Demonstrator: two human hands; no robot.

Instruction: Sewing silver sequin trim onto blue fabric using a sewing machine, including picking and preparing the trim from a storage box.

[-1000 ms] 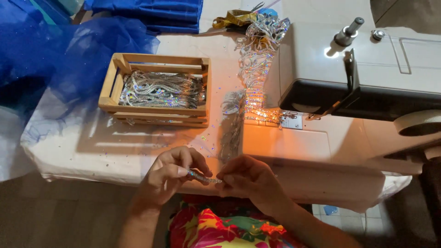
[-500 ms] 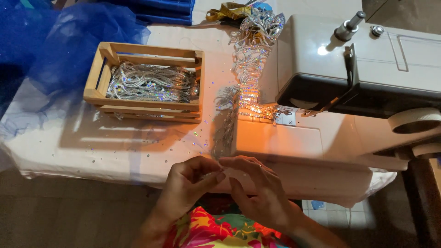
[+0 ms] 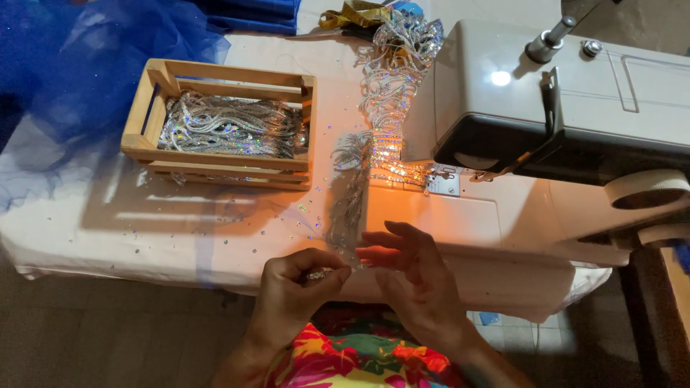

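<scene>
My left hand [image 3: 295,291] pinches the near end of a silver sequin trim [image 3: 356,194] at the table's front edge. The trim runs from my fingers across the white table, under the sewing machine [image 3: 575,108] needle area, and piles up behind it. My right hand [image 3: 413,276] hovers just right of the left, fingers spread, holding nothing that I can see. Loose sequins lie scattered on the cloth near both hands.
A wooden crate [image 3: 147,115] filled with silver sequin trim stands on the table's left half. Blue tulle [image 3: 79,65] is heaped at the far left. A yellow measuring tape [image 3: 352,14] lies at the back. The white table cloth [image 3: 144,237] ends at the front edge.
Both hands were together pinching the trim end; the right hand has let go and opened its fingers. The left hand keeps its pinch.
</scene>
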